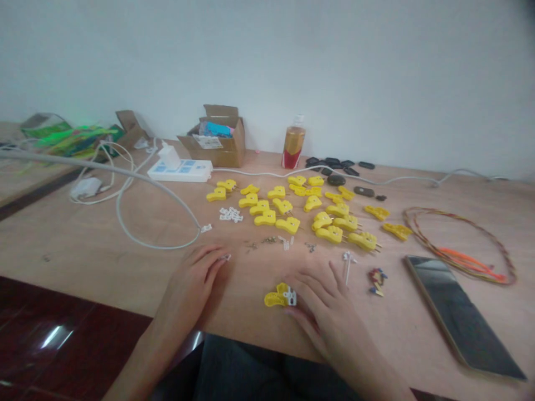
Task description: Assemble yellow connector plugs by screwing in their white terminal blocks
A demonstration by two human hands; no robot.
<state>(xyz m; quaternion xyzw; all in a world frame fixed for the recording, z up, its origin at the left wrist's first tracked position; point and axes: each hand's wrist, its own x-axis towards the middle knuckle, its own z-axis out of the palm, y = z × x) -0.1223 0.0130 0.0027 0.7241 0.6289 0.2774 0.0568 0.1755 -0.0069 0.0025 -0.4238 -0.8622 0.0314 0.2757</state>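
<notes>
Plastic parts point(264, 217) lie left of a smartphone point(460, 312).

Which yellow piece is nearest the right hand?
The yellow piece lying apart, just beside the right hand, with a white block at its end; the other yellow pieces sit grouped farther up.

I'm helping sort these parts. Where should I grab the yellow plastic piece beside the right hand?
Probably pinch the yellow plastic piece by its rounded lobe, coming from the left: that end lies flat and free on the wooden table, while the white fitting at its other end sits close against the right hand.
</notes>
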